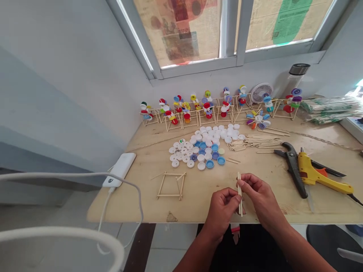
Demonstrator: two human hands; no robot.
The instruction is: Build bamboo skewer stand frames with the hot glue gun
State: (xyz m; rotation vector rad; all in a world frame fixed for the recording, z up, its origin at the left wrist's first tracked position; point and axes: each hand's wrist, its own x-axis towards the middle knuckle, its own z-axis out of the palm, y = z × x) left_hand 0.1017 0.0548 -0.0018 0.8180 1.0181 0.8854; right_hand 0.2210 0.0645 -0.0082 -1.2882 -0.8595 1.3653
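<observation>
Over the table's front edge, my left hand [225, 207] and my right hand [255, 192] pinch a small bundle of wooden sticks [240, 204] between thumbs and fingers. The sticks stand side by side, pointing away from me; their exact number is hard to make out. The right hand grips near the far end, the left hand lower down. To the left lies a square stick frame [170, 195] with a few short sticks at its far corners. Beyond my hands are a pile of loose sticks [262, 141] and many white and blue bottle caps [201, 152].
A yellow glue gun [323, 175] and black-handled cutters [295, 170] lie at right. Stick stands with coloured cap wheels [207, 109] line the back, near a small fan [261, 92], a bottle [293, 79] and bagged sticks [331, 107]. A white power strip [120, 170] sits at left.
</observation>
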